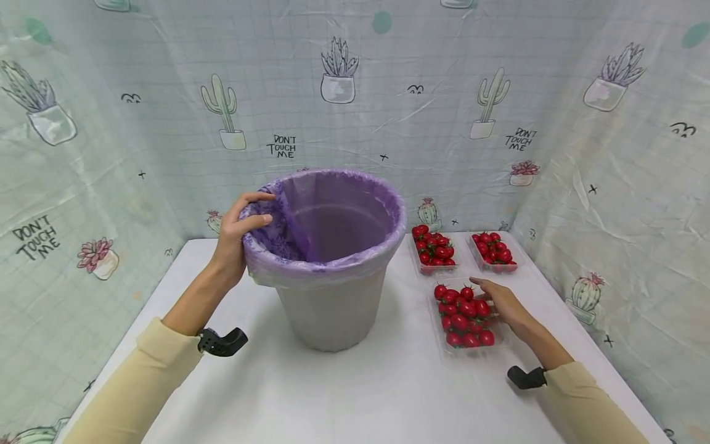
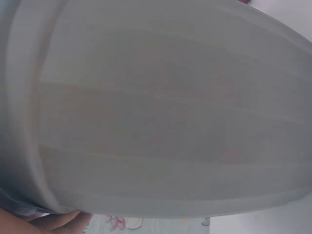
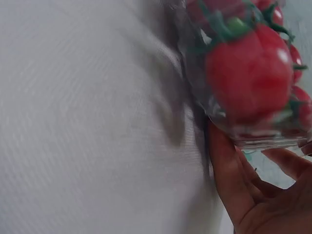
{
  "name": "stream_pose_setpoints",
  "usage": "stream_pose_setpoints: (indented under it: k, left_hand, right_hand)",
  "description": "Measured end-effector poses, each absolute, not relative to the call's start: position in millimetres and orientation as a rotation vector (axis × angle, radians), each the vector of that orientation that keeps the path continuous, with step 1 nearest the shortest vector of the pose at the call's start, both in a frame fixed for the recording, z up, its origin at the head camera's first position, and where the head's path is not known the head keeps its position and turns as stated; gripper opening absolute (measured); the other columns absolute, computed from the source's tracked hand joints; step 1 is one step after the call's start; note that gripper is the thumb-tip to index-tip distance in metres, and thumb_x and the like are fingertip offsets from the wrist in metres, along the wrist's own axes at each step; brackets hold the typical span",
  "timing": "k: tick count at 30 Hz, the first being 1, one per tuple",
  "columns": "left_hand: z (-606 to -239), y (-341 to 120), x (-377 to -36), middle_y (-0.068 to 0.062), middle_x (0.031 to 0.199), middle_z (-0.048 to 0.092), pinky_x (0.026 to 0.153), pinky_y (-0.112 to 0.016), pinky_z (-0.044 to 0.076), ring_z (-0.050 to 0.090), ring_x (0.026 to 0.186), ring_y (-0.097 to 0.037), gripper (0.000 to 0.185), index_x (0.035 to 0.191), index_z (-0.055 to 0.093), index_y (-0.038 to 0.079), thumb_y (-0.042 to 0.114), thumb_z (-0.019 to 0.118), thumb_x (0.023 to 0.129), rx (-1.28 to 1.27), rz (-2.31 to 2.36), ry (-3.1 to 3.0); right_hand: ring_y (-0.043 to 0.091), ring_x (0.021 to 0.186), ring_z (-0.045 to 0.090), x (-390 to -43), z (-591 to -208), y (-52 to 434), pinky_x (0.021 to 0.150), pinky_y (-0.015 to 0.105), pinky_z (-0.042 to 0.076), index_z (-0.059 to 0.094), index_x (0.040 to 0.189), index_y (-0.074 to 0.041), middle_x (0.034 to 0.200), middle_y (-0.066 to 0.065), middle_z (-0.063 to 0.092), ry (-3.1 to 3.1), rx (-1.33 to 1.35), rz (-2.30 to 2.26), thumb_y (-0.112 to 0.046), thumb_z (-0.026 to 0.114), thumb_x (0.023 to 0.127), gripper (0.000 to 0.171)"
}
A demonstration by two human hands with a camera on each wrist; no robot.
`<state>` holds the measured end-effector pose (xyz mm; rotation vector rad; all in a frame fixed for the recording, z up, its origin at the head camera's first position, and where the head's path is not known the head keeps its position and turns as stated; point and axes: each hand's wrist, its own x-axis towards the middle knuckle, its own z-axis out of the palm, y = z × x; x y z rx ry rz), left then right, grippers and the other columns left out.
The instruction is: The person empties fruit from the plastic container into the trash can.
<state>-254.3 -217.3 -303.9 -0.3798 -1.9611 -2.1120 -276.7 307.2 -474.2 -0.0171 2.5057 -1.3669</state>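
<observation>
A grey bucket (image 1: pixel 333 308) lined with a purple bag (image 1: pixel 333 209) stands mid-table. My left hand (image 1: pixel 241 225) grips its left rim, fingers curled over the bag's edge. In the left wrist view the bucket wall (image 2: pixel 161 112) fills the frame, with a bit of the left hand (image 2: pixel 58 222) at the bottom. My right hand (image 1: pixel 501 302) holds the right edge of the nearest clear tray of cherry tomatoes (image 1: pixel 463 314), which rests on the table. In the right wrist view the tray (image 3: pixel 248 73) sits between the thumb (image 3: pixel 226 165) and the fingers (image 3: pixel 287 161).
Two more trays of cherry tomatoes (image 1: pixel 435 250) (image 1: pixel 493 250) lie behind the near one, at the back right. The white table (image 1: pixel 360 394) is enclosed by a cactus-print plastic curtain (image 1: pixel 388 92) on three sides.
</observation>
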Motion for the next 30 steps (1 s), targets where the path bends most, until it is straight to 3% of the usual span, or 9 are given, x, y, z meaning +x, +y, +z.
stream_pose_setpoints:
  k: [6,10,13,17,21,24,30]
  left_hand:
    - [-306.2,-215.3,-256.2,0.003,0.129,0.054,0.103,-0.029,0.036,0.044,0.126,-0.02,0.03,0.118,0.065,0.016,0.011,0.055,0.09,-0.359,-2.105,-1.942]
    - [-306.7,-214.9,-257.3,0.003,0.126,0.055,0.104,-0.03,0.035,0.045,0.124,-0.02,0.027,0.114,0.064,0.018,0.011,0.055,0.089,-0.36,-2.097,-1.94]
    - [-307.1,-214.8,-257.8,0.003,0.126,0.054,0.104,-0.032,0.034,0.045,0.124,-0.02,0.027,0.114,0.064,0.018,0.011,0.055,0.089,-0.353,-2.092,-1.947]
    - [-307.4,-214.7,-257.7,0.003,0.126,0.053,0.104,-0.034,0.033,0.044,0.123,-0.02,0.026,0.113,0.063,0.017,0.012,0.055,0.09,-0.345,-2.091,-1.955]
    - [-307.5,-214.0,-257.6,0.003,0.126,0.052,0.103,-0.035,0.032,0.044,0.123,-0.021,0.026,0.114,0.063,0.017,0.012,0.054,0.09,-0.349,-2.094,-1.954]
    - [-307.5,-213.8,-257.8,0.003,0.125,0.052,0.103,-0.034,0.033,0.044,0.122,-0.021,0.026,0.113,0.063,0.017,0.012,0.054,0.09,-0.351,-2.098,-1.951]
    - [-308.2,-214.0,-258.1,0.003,0.125,0.051,0.101,-0.032,0.035,0.044,0.121,-0.021,0.025,0.112,0.063,0.018,0.011,0.054,0.09,-0.351,-2.109,-1.937]
  right_hand:
    - [0.055,0.137,0.047,-277.4,-473.4,308.8,0.095,0.047,0.058,0.022,0.163,-0.007,0.16,0.038,0.027,2.425,0.039,-1.465,-0.028,0.024,0.108,0.059]
    - [0.059,0.148,0.03,-276.0,-471.9,309.2,0.111,0.057,0.046,0.015,0.165,-0.009,0.167,0.035,0.011,2.33,0.02,-1.537,-0.04,0.02,0.111,0.063]
    - [0.06,0.148,0.027,-274.3,-472.1,309.6,0.115,0.064,0.038,0.011,0.165,-0.011,0.168,0.034,0.006,2.3,0.002,-1.544,-0.044,0.019,0.111,0.064]
    - [0.06,0.139,0.042,-271.4,-473.0,311.1,0.107,0.059,0.048,0.007,0.166,-0.016,0.167,0.035,0.005,2.3,-0.028,-1.515,-0.046,0.018,0.111,0.064]
    - [0.04,0.116,0.06,-270.4,-473.7,314.3,0.092,0.04,0.054,0.006,0.166,-0.019,0.168,0.034,0.003,2.289,-0.029,-1.522,-0.05,0.019,0.11,0.065]
    - [0.027,0.102,0.058,-270.6,-474.2,315.9,0.083,0.033,0.053,0.006,0.167,-0.021,0.169,0.032,0.003,2.276,-0.019,-1.539,-0.053,0.021,0.11,0.066]
    - [0.026,0.105,0.054,-270.2,-471.0,315.5,0.078,0.031,0.054,0.005,0.166,-0.023,0.169,0.03,0.001,2.264,-0.001,-1.561,-0.058,0.024,0.109,0.07]
